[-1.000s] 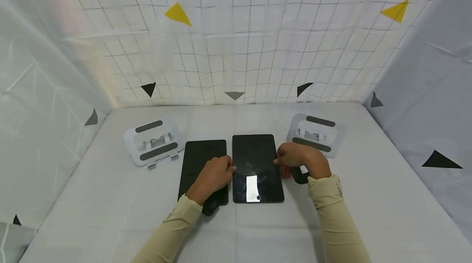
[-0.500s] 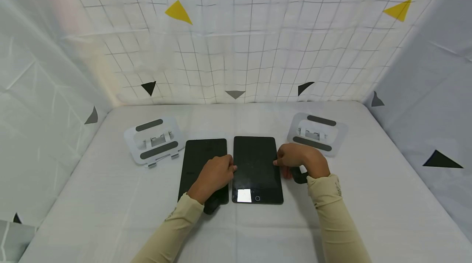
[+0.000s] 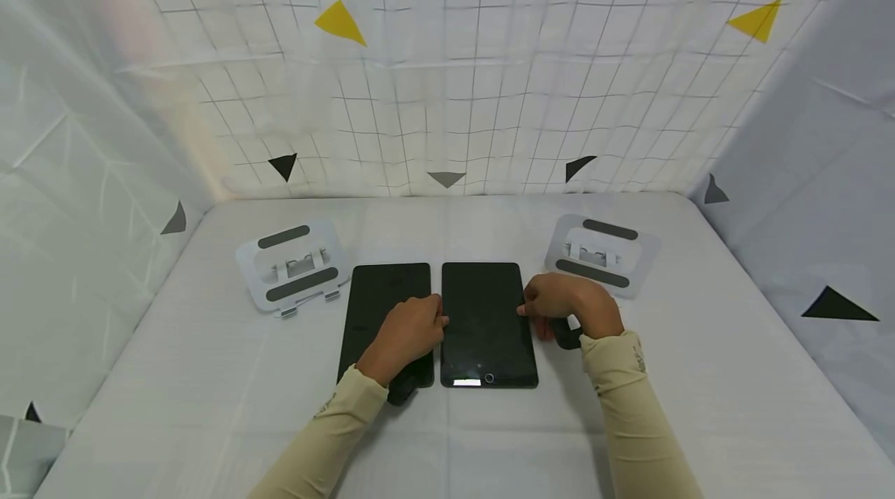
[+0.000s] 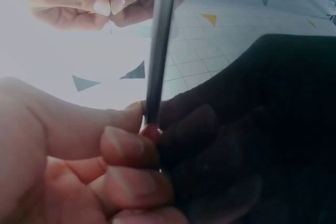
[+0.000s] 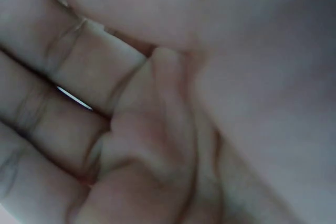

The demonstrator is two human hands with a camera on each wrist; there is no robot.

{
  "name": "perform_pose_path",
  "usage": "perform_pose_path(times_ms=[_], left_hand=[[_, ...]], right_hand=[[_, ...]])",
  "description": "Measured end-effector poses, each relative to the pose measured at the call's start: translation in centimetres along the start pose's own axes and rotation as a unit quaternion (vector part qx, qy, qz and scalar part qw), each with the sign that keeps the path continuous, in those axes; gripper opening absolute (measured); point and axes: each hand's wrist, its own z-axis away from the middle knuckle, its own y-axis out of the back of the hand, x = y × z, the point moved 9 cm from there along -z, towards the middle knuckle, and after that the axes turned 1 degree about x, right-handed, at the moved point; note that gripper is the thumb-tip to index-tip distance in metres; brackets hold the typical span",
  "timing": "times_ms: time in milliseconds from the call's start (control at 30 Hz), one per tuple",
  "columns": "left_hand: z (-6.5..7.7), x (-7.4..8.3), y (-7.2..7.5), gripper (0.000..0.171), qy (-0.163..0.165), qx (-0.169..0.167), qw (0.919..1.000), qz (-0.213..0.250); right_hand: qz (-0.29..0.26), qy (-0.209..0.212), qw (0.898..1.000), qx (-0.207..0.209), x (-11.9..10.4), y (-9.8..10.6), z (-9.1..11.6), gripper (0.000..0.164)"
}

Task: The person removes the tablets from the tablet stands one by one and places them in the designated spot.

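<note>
A black tablet (image 3: 487, 328) with a round home button near its lower edge is held between my two hands in the head view. My left hand (image 3: 411, 328) grips its left edge, and my right hand (image 3: 565, 298) pinches the right edge. In the left wrist view, curled fingers (image 4: 134, 166) meet the tablet's grey side edge (image 4: 161, 45), and the dark screen mirrors them. A second black tablet (image 3: 377, 301) lies under my left forearm and hand, partly covered. The right wrist view is filled by my palm (image 5: 152, 124) and bent fingers; the tablet is hardly visible there.
Two white folding tablet stands with grey pads lie flat behind the tablets, the left stand (image 3: 290, 270) and the right stand (image 3: 601, 256). A white cover (image 3: 210, 421) spreads over the table. White sheeting encloses the back and sides.
The held tablet has tilted: its far edge looks slightly nearer, and the bright reflection on its screen has slid toward the near edge and shrunk. Both hands keep their hold almost in place.
</note>
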Motion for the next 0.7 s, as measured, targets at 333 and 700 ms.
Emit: perform_pose_path(times_ms=[333, 700], left_hand=[[-0.08, -0.33, -0.38, 0.014, 0.014, -0.015, 0.9998, -0.004], [-0.25, -0.34, -0.48, 0.015, 0.017, -0.019, 0.9997, 0.002]], right_hand=[[-0.005, -0.005, 1.0, 0.004, 0.21, -0.31, -0.24, 0.028], [-0.013, -0.011, 1.0, 0.002, 0.35, -0.44, -0.2, 0.028]])
